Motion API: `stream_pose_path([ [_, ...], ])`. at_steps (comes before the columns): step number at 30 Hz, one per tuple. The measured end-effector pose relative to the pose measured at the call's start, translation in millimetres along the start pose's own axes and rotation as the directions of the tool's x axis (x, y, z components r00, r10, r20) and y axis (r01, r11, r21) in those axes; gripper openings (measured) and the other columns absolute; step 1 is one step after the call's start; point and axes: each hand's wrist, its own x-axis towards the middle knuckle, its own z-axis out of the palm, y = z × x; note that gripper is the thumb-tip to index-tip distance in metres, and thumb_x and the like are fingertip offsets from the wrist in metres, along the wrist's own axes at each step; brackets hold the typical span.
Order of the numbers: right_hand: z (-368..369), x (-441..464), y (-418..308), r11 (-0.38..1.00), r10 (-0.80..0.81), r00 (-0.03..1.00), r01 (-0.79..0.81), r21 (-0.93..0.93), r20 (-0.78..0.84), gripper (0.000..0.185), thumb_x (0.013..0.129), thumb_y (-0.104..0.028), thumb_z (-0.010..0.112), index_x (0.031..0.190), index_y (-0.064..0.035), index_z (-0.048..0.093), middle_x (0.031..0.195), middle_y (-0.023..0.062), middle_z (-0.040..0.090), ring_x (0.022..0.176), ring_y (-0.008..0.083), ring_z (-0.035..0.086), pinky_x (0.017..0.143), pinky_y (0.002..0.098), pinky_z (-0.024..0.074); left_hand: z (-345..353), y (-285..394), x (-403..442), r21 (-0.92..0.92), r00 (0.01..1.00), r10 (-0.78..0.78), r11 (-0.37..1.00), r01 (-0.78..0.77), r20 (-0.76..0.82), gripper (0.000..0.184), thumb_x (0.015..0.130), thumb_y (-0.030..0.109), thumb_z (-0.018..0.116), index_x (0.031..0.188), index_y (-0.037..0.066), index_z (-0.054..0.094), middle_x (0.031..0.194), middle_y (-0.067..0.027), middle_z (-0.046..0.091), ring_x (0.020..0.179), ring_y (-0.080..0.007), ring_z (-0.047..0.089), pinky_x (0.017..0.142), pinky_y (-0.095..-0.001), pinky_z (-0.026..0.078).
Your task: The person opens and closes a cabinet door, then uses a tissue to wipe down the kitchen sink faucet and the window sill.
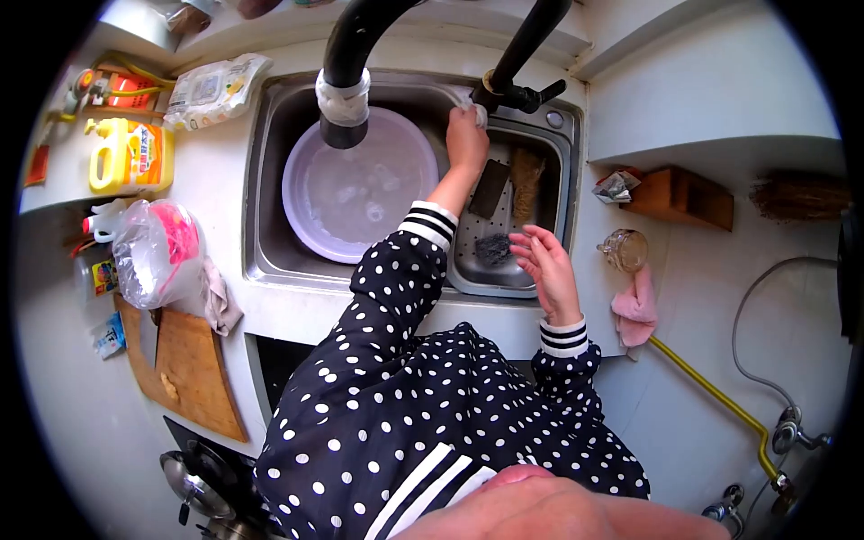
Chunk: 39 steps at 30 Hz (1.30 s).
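Observation:
My left hand [467, 142] reaches to the back edge of the sink and is closed on a crumpled white cloth [465, 95], against the base of the black faucet [508, 90]. My right hand [549, 272] hovers, palm turned inward and fingers loosely apart, holding nothing. It is near a dark wire scrubber [492, 249] in the perforated drain basket [468, 280]. Also in that basket lie a dark rectangular block [489, 188] and a brown packet-like item [526, 184]. A lilac basin [297, 214] with cloudy water stands in the left sink bowl.
Overhead hangs a black spout [346, 54] wrapped in white near its end. On the left are a wipes pack [216, 90], a yellow jug [130, 157], a bagged tub [162, 256] and a cutting board [193, 378]. A glass jar [624, 249] and pink cloth [635, 310] sit right.

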Motion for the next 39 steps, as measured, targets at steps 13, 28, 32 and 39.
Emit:
stream_pose_path([
  [13,19.5,15.5,16.0,0.988,0.018,0.991,0.002,-0.155,0.129,0.025,0.089,-0.016,0.050,0.109,-0.0029,0.055,0.094,-0.0002,0.058,0.078,0.0054,0.053,0.066,0.0182,0.0441,-116.6,42.6,-127.3,-0.315,0.803,0.063,0.936,0.159,0.592,0.027,0.071,0.005,0.064,0.098,-0.001,0.059,0.093,-0.0119,0.053,0.077,-0.0193,0.057,0.066,-0.0268,0.048],
  [28,60.3,189.6,-12.8,0.880,-0.474,0.828,0.460,-0.121,-0.301,0.021,0.085,-0.012,0.056,0.100,0.0018,0.056,0.086,0.0065,0.060,0.073,0.0130,0.058,0.061,0.0247,0.0483,-204.0,20.4,-143.0,-0.354,0.711,-0.120,0.803,0.479,0.692,0.041,0.080,0.006,0.057,0.120,0.003,0.047,0.115,-0.0101,0.049,0.090,-0.0143,0.056,0.077,-0.0252,0.046],
  [32,70.1,260.7,11.7,0.859,-0.511,0.737,0.410,-0.308,-0.442,0.023,0.079,-0.012,0.064,0.091,0.0064,0.056,0.081,0.0095,0.061,0.066,0.0138,0.058,0.054,0.0257,0.0479,-223.5,-4.4,-152.5,-0.290,0.703,-0.188,0.816,0.501,0.686,0.037,0.081,0.005,0.056,0.117,0.002,0.050,0.113,-0.0090,0.050,0.088,-0.0128,0.057,0.077,-0.0246,0.046],
  [39,111.8,115.3,2.9,0.626,-0.495,0.847,0.504,-0.595,0.197,0.027,0.075,-0.019,0.066,0.092,0.0016,0.061,0.079,0.0063,0.063,0.066,0.0119,0.058,0.058,0.0250,0.0456,-235.5,-5.1,-137.5,-0.423,0.624,-0.394,0.486,0.765,0.675,0.051,0.090,0.017,0.051,0.134,0.008,0.028,0.118,-0.0086,0.049,0.098,-0.0165,0.055,0.081,-0.0257,0.045],
])
